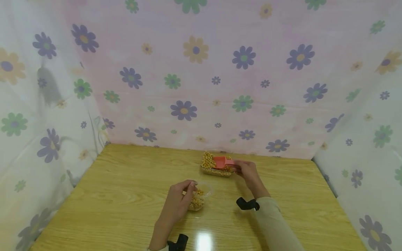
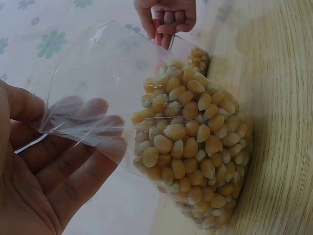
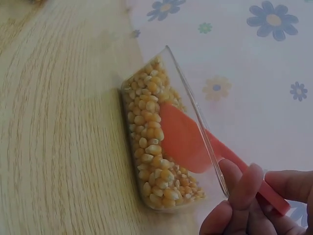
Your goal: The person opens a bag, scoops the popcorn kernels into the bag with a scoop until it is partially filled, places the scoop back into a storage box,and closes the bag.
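My left hand [image 1: 177,200] pinches the rim of a clear plastic bag [image 2: 93,63] between thumb and fingers. Corn kernels [image 2: 190,142] fill the bag's lower part, which stands on the table. Farther back, a clear rectangular container [image 3: 168,203] holds more corn kernels [image 3: 146,122]. With my right hand [image 1: 249,176] I grip the handle of a red scoop [image 3: 183,139]. The scoop's bowl sits down in the container, partly among the kernels. In the left wrist view, the bag hides part of the scoop and container.
Both hands work over a wood-grain table [image 1: 132,181]. A flowered cloth [image 1: 207,87] hangs behind it and along both sides. The container stands near the table's back edge, close to the cloth. Black wrist cameras [image 1: 248,204] sit on both wrists.
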A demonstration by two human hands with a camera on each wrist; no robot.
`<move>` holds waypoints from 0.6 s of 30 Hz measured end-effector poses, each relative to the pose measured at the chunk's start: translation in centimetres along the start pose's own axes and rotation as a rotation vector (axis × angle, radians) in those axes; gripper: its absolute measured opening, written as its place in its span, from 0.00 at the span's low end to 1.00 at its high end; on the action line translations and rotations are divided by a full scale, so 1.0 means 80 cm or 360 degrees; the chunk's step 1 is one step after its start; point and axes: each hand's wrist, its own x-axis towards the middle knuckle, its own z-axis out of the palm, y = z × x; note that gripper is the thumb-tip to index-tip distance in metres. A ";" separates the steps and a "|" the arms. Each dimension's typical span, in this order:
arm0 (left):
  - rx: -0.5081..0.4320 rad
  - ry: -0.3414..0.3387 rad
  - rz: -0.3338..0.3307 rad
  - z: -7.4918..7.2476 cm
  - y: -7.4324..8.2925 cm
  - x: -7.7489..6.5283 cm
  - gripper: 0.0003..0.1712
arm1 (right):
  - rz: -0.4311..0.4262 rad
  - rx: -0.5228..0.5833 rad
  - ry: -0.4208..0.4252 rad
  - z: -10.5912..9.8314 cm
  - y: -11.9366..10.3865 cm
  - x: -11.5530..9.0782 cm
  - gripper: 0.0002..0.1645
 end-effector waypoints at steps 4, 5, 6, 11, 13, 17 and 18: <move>0.0006 0.0003 -0.0007 -0.001 0.002 -0.001 0.21 | 0.0055 0.0085 -0.0055 -0.002 0.001 0.000 0.23; 0.0008 0.0001 -0.0008 -0.001 0.002 -0.001 0.21 | 0.0059 0.0107 -0.0074 -0.003 0.001 0.000 0.23; 0.0007 0.0000 -0.0010 -0.001 0.003 -0.001 0.21 | 0.0064 0.0129 -0.0092 -0.003 0.001 -0.001 0.23; -0.0002 -0.0010 -0.0015 -0.002 0.004 -0.001 0.20 | 0.0096 0.0260 -0.0152 -0.007 0.003 0.000 0.23; 0.0000 -0.0009 -0.0012 -0.002 0.004 -0.001 0.20 | 0.0108 0.0294 -0.0168 -0.008 0.004 0.001 0.22; 0.0009 -0.0005 -0.0008 -0.002 0.004 -0.002 0.20 | 0.0134 0.0374 -0.0203 -0.009 0.007 -0.001 0.19; 0.0010 -0.0004 -0.0010 -0.001 0.004 -0.002 0.20 | 0.0140 0.0405 -0.0213 -0.010 0.008 -0.001 0.18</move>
